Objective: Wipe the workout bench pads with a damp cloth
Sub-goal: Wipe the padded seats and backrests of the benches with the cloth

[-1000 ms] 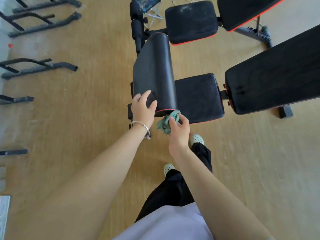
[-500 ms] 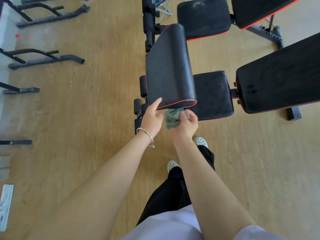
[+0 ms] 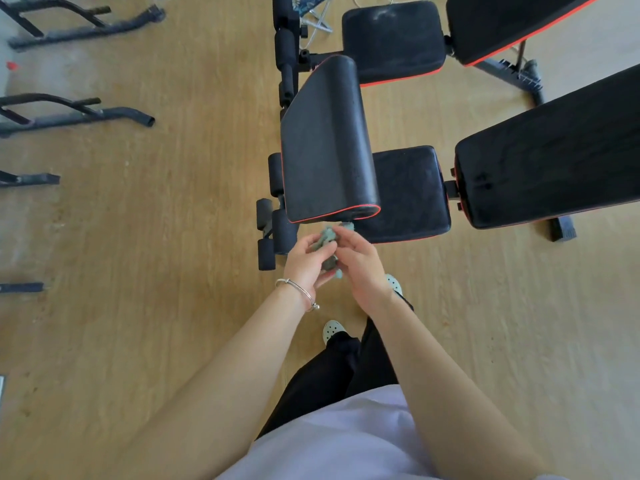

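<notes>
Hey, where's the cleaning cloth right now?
In the head view, the green cloth is bunched between the left hand and right hand, just below the near end of the raised black pad, off its surface.

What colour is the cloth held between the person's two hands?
Pale green cloth, bunched between both hands; the head view shows it.

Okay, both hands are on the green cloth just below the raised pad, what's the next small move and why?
Probably refold the cloth into a flat face, then press it onto the raised pad. The cloth is bunched between the left hand and right hand, off the pad, so little of it would touch. The seat pad beside it looks dusty and could come next.
</notes>
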